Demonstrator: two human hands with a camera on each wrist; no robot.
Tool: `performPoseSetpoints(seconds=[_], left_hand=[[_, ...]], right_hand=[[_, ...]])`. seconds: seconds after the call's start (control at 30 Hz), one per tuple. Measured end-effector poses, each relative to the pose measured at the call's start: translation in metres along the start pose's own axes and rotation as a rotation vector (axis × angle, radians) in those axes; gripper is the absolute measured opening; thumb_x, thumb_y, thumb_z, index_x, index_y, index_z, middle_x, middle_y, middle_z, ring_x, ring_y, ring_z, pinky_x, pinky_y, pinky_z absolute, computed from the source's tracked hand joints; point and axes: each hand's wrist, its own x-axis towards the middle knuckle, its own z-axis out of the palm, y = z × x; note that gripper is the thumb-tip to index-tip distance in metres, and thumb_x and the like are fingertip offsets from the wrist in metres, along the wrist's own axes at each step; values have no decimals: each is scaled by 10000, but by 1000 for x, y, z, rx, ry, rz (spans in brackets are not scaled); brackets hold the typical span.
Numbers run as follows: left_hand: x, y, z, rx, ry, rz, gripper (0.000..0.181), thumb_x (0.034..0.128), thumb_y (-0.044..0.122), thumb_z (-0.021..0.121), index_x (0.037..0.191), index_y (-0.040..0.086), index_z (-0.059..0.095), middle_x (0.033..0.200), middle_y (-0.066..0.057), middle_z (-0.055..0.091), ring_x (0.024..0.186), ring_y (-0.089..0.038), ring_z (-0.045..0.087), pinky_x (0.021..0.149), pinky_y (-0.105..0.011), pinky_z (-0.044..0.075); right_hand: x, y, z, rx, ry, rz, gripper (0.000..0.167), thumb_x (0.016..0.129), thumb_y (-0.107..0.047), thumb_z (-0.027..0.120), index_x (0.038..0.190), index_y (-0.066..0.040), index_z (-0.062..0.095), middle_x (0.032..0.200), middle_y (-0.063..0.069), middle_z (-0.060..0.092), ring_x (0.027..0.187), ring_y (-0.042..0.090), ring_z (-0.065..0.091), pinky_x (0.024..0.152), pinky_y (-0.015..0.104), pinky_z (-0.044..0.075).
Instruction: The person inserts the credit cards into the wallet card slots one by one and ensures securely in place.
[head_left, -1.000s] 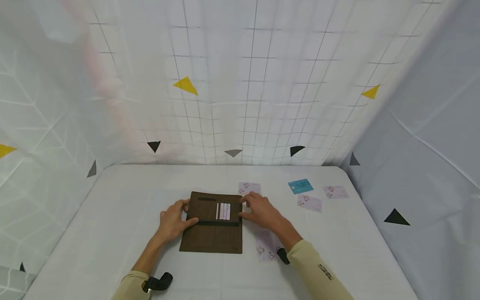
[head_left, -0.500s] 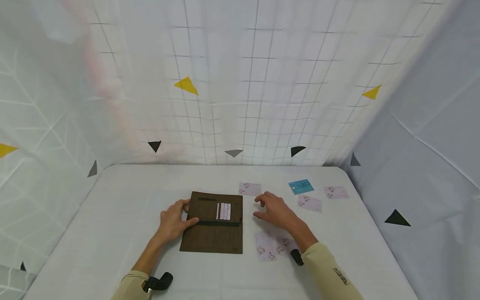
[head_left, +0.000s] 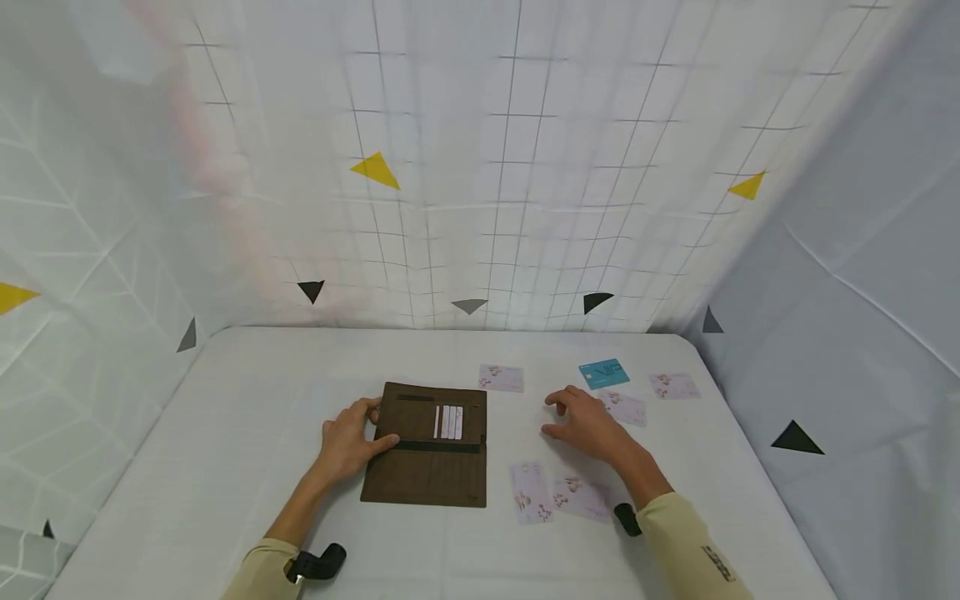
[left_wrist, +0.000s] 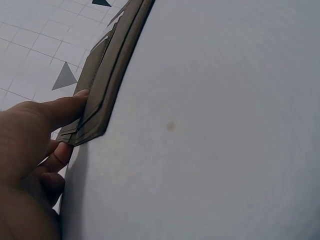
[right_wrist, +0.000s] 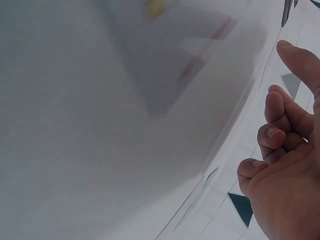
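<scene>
Left hand (head_left: 347,443) partly behind brown wallet (head_left: 426,479)

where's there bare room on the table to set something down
The white table is bare left of the left hand and on the near side of the open brown leather-like wallet. Crowded: the right side, where pale floral rectangular cards and a blue rectangular card lie around the right hand.

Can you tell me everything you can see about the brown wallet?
The brown wallet looks like smooth leather. It is spread open on the white table, with a dark strip running across its middle. The upper half has a long slot near its top and a few pale card edges showing; the lower half looks mostly plain. The person's left hand pinches its left edge, thumb on top.
</scene>
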Motion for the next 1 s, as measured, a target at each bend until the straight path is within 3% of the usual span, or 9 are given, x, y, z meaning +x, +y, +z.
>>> performPoseSetpoints(seconds=[0.33, 0.5, 0.77, 1.0], left_hand=[[0, 0, 0, 1, 0, 13, 779, 818, 396, 831, 1422, 26, 508, 1029, 12, 599, 901, -186, 524, 780, -429, 291], [0, 0, -1, 0, 7, 20, 775, 815, 392, 834, 1416, 22, 514, 1024, 8, 604, 876, -179, 519, 766, -424, 289], [1, 0, -1, 1, -1, 8, 782, 816, 391, 832, 1426, 27, 505, 1033, 6, 602, 900, -192, 523, 793, -437, 296], [0, 0, -3, -11, 3, 5, 781, 815, 393, 836, 1424, 31, 507, 1032, 6, 601, 914, -200, 529, 800, -437, 294]], right_hand=[[-9, 29, -19, -11, 10, 28, 517, 871, -355, 787, 1296, -109, 625, 1071, 44, 602, 960, 231, 536, 890, 498, 417], [-11, 41, -24, -10, 20, 14, 509, 877, -347, 783, 1285, -86, 626, 1081, 68, 613, 981, 248, 551, 873, 525, 420], [-11, 57, -29, -15, 4, 64, 524, 880, -356, 774, 1300, -81, 626, 1109, 78, 617, 1045, 273, 554, 918, 610, 396], [-19, 84, -38, -22, 17, 115, 532, 876, -353, 775, 1302, -71, 627, 1101, 104, 610, 1004, 289, 554, 876, 594, 427]])
